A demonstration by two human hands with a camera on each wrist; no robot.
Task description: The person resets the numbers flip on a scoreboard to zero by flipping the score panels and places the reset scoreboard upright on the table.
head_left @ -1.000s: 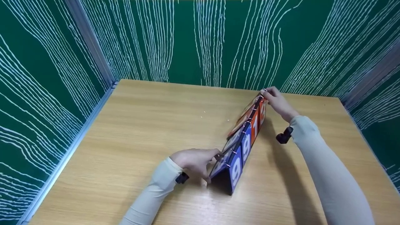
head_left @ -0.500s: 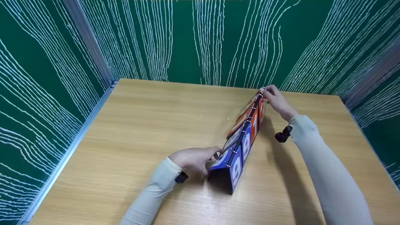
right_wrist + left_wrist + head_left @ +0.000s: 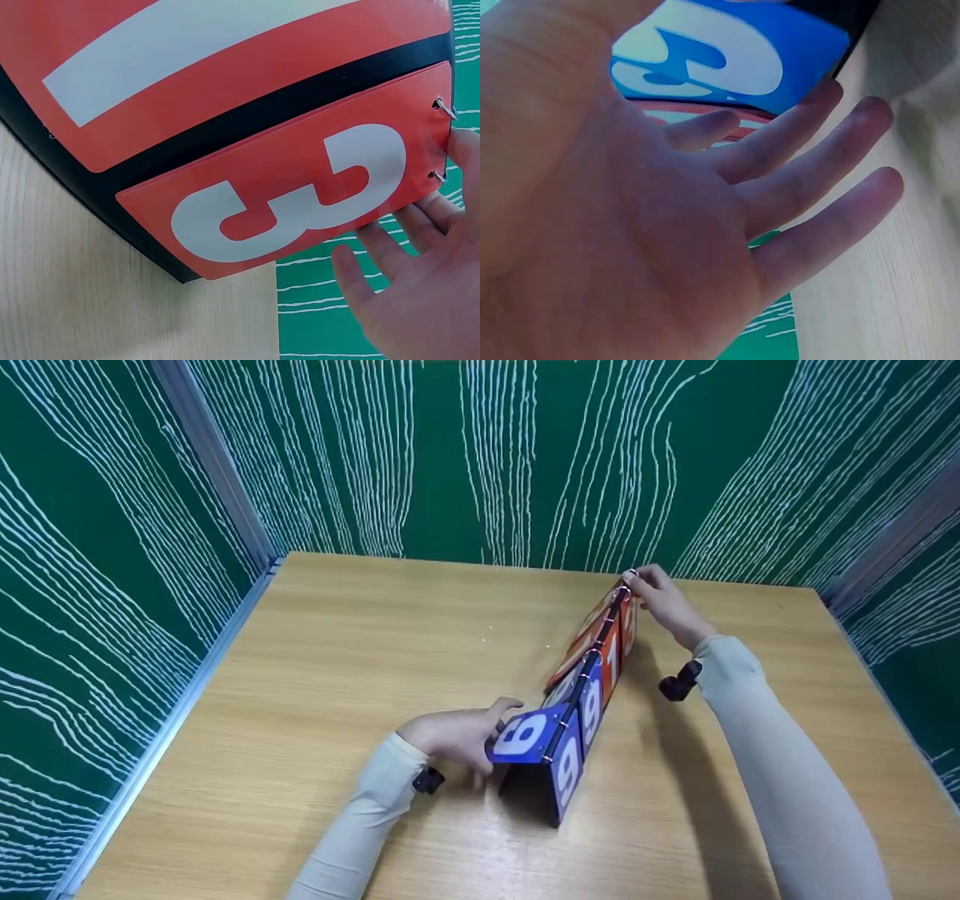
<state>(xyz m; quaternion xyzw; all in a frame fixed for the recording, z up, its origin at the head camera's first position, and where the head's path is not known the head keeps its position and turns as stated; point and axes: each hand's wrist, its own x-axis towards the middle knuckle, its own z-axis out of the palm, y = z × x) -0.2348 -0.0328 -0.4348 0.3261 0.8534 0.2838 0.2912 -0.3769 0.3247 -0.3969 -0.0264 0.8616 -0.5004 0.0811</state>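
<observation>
A tabletop flip scoreboard (image 3: pixel 592 660) stands like a tent on the table, with number cards ringed along its black spine. Its right face shows blue 9s and a red 1 and 3 (image 3: pixel 292 195). On the left slope, the nearest blue card (image 3: pixel 521 735) is lifted away from the board, its white digit reading 6 or 9. My left hand (image 3: pixel 454 735) is at that card's outer edge, fingers spread and fairly straight, as the left wrist view shows. At the far end, my right hand (image 3: pixel 667 600) pinches the top of the spine, with several fingers reaching behind the red 3 card.
The wooden table (image 3: pixel 337 660) lies under everything, with a few tiny white specks left of the scoreboard. Green walls (image 3: pixel 442 457) with white wavy lines enclose its back and sides. A grey post (image 3: pixel 217 465) stands at the back left corner.
The nearest blue card on the left slope has swung up and outward, its digit now in full view. My left hand has drawn slightly left, fingers straighter. The right hand stays put.
</observation>
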